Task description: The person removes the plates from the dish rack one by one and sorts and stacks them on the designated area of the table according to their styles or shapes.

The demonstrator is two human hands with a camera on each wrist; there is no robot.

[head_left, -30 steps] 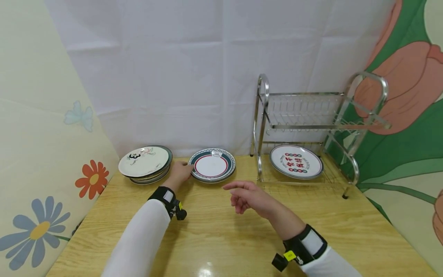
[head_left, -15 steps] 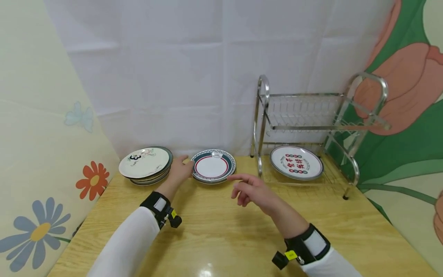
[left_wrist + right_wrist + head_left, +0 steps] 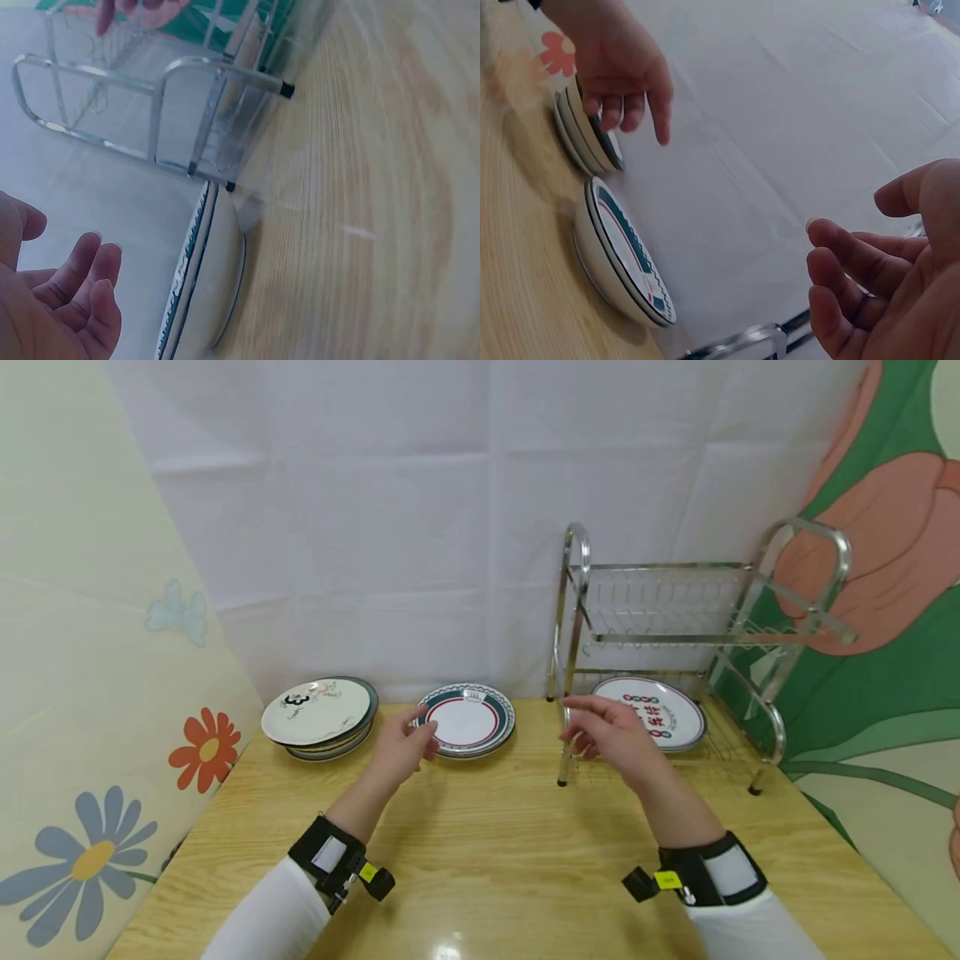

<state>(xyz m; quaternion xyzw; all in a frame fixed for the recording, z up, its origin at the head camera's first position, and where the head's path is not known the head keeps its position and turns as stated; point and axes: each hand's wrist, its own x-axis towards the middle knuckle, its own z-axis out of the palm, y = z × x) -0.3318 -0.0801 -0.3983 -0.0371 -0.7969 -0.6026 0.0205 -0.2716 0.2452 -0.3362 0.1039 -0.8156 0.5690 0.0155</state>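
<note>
My left hand (image 3: pixel 399 747) hovers at the near left side of a small stack of plates with a green and red rim (image 3: pixel 463 720). Its fingers are loosely bent and hold nothing. In the left wrist view a gap shows between that hand (image 3: pixel 64 300) and the stacked plates (image 3: pixel 202 277). My right hand (image 3: pixel 613 737) hangs in front of the metal dish rack (image 3: pixel 577 635), its fingers relaxed with nothing in them. Behind it, partly covered by the hand, a white plate with red characters (image 3: pixel 678 714) lies on the rack's lower level.
A taller stack of several plates (image 3: pixel 318 714), topped by a cream one with a floral pattern, stands at the table's back left. The rack's upper tier (image 3: pixel 667 610) has thin wire dividers. A white cloth (image 3: pixel 375 527) hangs behind the wooden table (image 3: pixel 480 860).
My left hand has come away from the middle plates, back toward me and slightly right. The right hand has moved right and up, to the front of the rack. The plates stay put.
</note>
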